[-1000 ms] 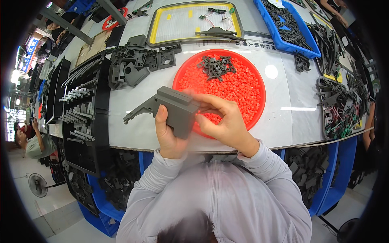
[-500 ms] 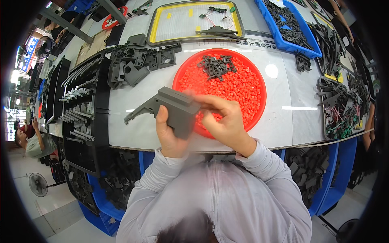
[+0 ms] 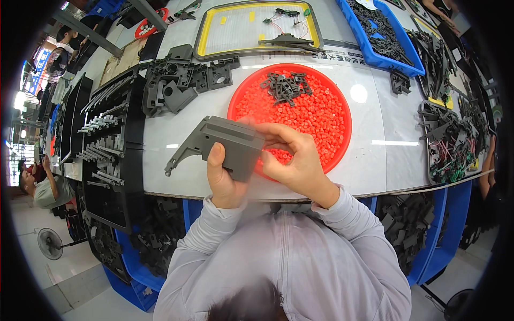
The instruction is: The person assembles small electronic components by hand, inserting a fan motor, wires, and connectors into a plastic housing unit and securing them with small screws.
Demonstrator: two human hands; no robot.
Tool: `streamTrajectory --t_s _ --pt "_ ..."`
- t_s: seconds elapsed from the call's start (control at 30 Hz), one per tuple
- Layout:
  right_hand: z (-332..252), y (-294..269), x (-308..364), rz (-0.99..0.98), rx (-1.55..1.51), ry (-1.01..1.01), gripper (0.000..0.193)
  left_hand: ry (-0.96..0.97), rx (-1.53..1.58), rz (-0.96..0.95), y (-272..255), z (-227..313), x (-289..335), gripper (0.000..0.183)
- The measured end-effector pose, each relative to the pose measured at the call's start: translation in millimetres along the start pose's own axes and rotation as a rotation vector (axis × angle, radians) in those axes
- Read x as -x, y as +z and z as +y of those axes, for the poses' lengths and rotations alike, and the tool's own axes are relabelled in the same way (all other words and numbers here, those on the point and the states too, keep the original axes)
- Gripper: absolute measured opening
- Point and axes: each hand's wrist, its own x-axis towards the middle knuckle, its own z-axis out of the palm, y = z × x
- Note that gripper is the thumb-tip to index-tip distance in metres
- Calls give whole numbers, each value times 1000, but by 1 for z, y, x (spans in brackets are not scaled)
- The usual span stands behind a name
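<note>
My left hand [image 3: 225, 184] grips a dark grey plastic housing [image 3: 233, 144], with the thumb on its near side. The housing is boxy, and a thin curved arm reaches out from it to the left. At its right end my right hand [image 3: 300, 166] is closed, thumb and forefinger bent in close to the end face. Whatever those fingers may pinch is hidden. Beneath and beyond my hands lies a round red tray [image 3: 347, 128] full of small red plastic pieces [image 3: 321, 123]. A heap of small dark grey parts [image 3: 286, 88] rests on the red pieces.
Dark grey moulded parts [image 3: 179, 99] are piled at the far left. A black rack [image 3: 134, 117] of metal pins stands left. Beyond the red tray is a yellow-edged tray [image 3: 201, 40]; a blue bin [image 3: 409, 67] of dark parts sits far right. Wired parts [image 3: 450, 144] fill a right-hand tray.
The housing has tilted slightly in my left hand, its curved arm now pointing a little lower. My right fingers stay at its right end, the thumb shifted slightly toward it.
</note>
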Motion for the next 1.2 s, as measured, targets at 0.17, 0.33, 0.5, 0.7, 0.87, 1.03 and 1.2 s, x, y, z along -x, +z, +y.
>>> streamTrajectory --t_s 0.17,0.33,0.5,0.7,0.87,1.03,1.2 --pt "7 -4 2 12 6 55 39 -3 -57 -59 -3 1 4 55" --pt "4 -1 2 17 -65 26 39 -20 -16 18 -4 1 -1 56" --pt "1 0 1 -23 -109 15 43 -56 28 54 -1 0 1 57" --pt "1 -1 0 -23 -147 96 44 -117 84 19 -3 -3 5 50" --pt "1 -3 0 -26 -119 112 42 -113 18 50 -14 -5 6 46" --pt "2 -1 4 -8 -43 78 40 -104 12 53 -10 -5 6 45" --pt "2 -1 6 -24 -67 68 42 -97 22 52 -11 0 6 44"
